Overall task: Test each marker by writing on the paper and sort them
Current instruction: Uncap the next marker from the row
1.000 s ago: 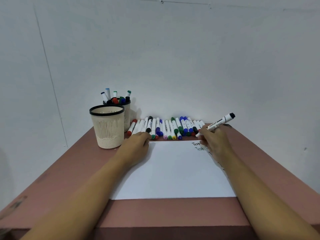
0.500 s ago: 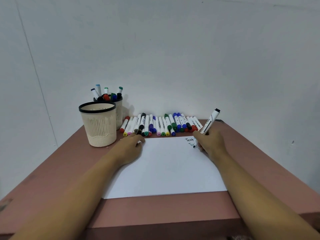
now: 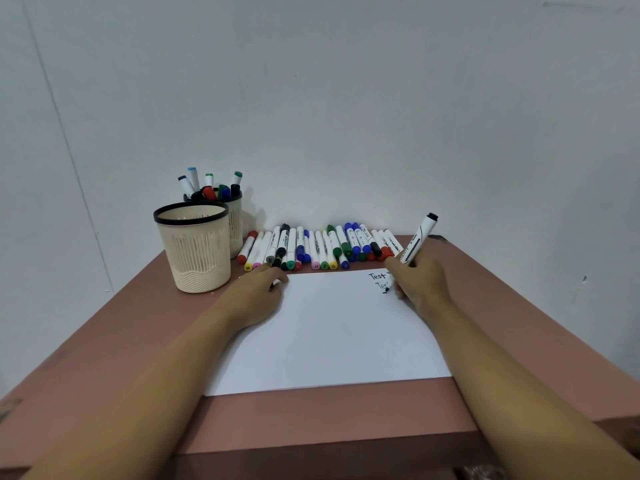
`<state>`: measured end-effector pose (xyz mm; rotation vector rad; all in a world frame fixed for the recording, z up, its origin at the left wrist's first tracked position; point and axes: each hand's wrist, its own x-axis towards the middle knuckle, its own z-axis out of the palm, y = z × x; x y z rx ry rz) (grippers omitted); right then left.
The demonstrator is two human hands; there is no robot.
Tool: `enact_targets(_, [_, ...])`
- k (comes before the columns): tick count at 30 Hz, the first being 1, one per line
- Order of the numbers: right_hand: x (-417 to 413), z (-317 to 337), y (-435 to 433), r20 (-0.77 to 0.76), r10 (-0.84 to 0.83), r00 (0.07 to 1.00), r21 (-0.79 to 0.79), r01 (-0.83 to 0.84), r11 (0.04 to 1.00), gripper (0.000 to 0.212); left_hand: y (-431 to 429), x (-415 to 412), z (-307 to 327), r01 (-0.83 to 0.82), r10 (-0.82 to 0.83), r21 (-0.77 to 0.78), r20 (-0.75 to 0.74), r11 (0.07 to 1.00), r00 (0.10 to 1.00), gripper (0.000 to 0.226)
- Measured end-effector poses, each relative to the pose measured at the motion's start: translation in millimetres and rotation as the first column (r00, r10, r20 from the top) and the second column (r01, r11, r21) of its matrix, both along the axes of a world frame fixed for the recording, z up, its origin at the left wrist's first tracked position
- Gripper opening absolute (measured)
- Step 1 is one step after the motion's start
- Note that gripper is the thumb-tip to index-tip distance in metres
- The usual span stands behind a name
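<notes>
A white sheet of paper [image 3: 332, 334] lies on the brown table, with "Test" written twice near its far right corner. My right hand [image 3: 420, 284] grips a white marker [image 3: 417, 242] with a black end, its tip touching the paper just below the written words. My left hand [image 3: 258, 294] rests on the paper's far left corner, fingers loosely curled and holding nothing. A row of several capped markers [image 3: 322, 249] in mixed colours lies along the paper's far edge.
An empty cream mesh cup [image 3: 195, 252] with a black rim stands at the far left. Behind it a second cup [image 3: 235, 220] holds several markers. A white wall rises close behind the table [image 3: 311, 414], whose right edge runs near my right forearm.
My right hand has tilted the marker more upright and lowered its tip onto the paper below the two words. The view has shifted slightly. My left hand stays on the paper's corner.
</notes>
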<state>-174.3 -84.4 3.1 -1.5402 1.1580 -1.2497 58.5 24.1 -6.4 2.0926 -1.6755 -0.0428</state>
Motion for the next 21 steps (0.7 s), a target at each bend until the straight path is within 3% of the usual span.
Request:
enact_targets(10, [-0.4, -1.7, -0.5, -0.059, 0.028, 0.998, -0.007, -0.029, 1.000, 0.024, 0.7, 1.0, -0.5, 0.017, -0.017, -0.007, 0.003, 1.000, 1.000, 0.031])
enact_targets(15, [-1.2, -0.3, -1.5, -0.023, -0.077, 0.997, -0.027, 0.076, 0.997, 0.031, 0.5, 0.7, -0.4, 0.016, -0.016, -0.007, 0.007, 1.000, 1.000, 0.031])
enact_targets(21, [-0.3, 0.2, 1.5, -0.105, -0.104, 0.989, -0.071, 0.096, 0.993, 0.027, 1.6, 0.2, -0.3, 0.017, -0.017, -0.009, 0.004, 1.000, 1.000, 0.030])
